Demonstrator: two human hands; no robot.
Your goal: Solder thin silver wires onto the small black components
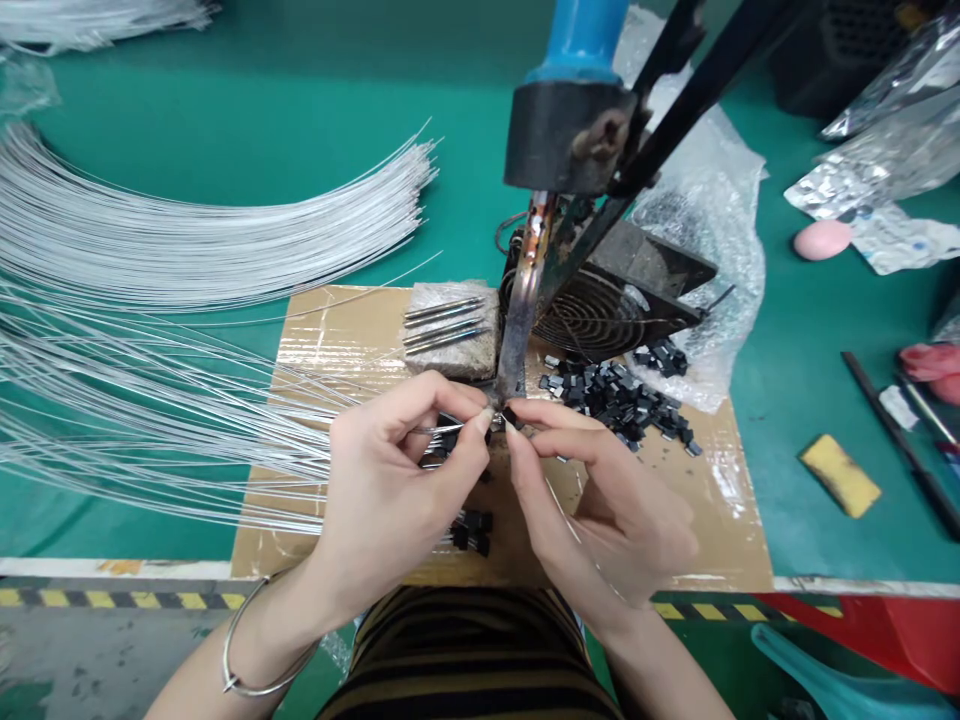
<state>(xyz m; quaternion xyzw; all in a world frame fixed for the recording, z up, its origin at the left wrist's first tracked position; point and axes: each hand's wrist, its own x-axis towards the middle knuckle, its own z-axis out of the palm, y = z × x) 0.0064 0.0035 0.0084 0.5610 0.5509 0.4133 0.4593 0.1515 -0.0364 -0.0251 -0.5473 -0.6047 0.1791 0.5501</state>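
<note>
- Left hand (390, 470)?
- Pinched a wire (450, 428) between thumb and forefinger, other fingers curled under. Sat at seven o'clock from the iron tip (517, 330).
- Right hand (600, 500)?
- Pinched a small black part (510, 415) thumb to forefinger, remaining fingers loosely folded. Sat at five o'clock from the tip, fingertips almost meeting the left's.
- Wire and part, where exactly?
- Met just under the tip, above the cardboard (337, 340). Touching or barely apart: could not be told, too small and half hidden by fingertips.
- Step in hand?
- Judged as the joining: wire end lined up with the part's leg at the tip.
- Next move, calling for what?
- Called for a steady pinch on both sides, ends held true, skin clear of the metal.
- Around the hands?
- Loose pile (622, 395) of black parts at two o'clock, in front of a fan (600, 315). Big wire bundle (187, 250) from nine to eleven o'clock. A few parts on wires (471, 530) at six o'clock, beside the left thumb.
</note>
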